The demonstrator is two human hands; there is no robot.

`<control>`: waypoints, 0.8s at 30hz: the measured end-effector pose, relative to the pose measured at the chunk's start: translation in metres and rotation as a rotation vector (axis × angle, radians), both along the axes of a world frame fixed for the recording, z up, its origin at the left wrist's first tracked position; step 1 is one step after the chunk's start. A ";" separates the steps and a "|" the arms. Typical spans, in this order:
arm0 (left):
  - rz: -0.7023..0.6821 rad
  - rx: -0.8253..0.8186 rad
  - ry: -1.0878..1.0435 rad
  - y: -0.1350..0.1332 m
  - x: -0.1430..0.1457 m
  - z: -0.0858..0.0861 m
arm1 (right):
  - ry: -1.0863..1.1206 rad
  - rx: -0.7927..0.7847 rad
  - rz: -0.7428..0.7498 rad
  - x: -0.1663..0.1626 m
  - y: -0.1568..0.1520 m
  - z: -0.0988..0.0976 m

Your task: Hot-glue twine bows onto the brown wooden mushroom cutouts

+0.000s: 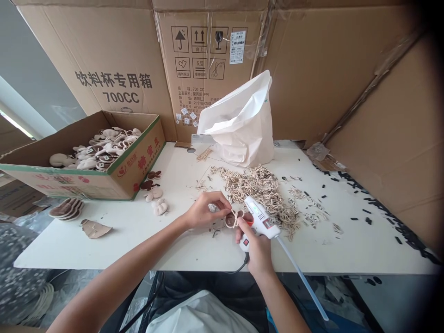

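My right hand (pixel 255 243) is wrapped round a white hot glue gun (pixel 258 215) with a long glue stick (pixel 303 282) sticking out of its back. The gun's nozzle is hidden from view. My left hand (pixel 208 208) is closed, its thumb and fingertips pinching a small cream cord bow (pixel 236 217). My right thumb and a fingertip also touch this bow. Close behind or beneath it shows a small brown piece (pixel 230 220), partly covered by the bow and fingers. Just beyond my hands lies a heap of cream cord bows (pixel 258 182).
At the left stands an open cardboard box (pixel 149 152) filled with cream and brown plush pieces (pixel 104 145). Brown shapes (pixel 65 208) and a cardboard scrap (pixel 95 228) lie nearby. A white bag (pixel 243 127) stands behind the heap. Black bits (pixel 378 206) litter the right side. Cardboard walls surround the table.
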State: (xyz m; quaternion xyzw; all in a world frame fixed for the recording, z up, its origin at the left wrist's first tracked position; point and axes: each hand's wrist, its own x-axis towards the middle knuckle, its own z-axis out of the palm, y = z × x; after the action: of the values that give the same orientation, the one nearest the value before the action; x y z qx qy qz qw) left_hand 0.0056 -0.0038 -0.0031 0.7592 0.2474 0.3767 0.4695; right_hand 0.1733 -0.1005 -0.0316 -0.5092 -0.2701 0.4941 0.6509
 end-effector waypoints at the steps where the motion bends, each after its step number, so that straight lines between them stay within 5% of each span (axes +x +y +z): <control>1: 0.002 0.001 0.006 0.000 0.000 -0.001 | -0.001 -0.006 0.005 0.000 0.000 0.000; 12: -0.016 0.160 0.081 0.005 -0.008 0.010 | -0.004 -0.018 -0.040 -0.002 0.001 0.000; 24: -0.135 0.153 0.136 0.005 -0.009 0.013 | -0.047 -0.040 -0.054 -0.001 -0.001 -0.002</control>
State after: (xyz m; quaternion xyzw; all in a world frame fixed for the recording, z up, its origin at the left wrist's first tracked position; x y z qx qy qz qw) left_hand -0.0030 0.0015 0.0095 0.8317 0.1976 0.3096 0.4164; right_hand 0.1726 -0.1011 -0.0335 -0.5407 -0.2613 0.4695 0.6472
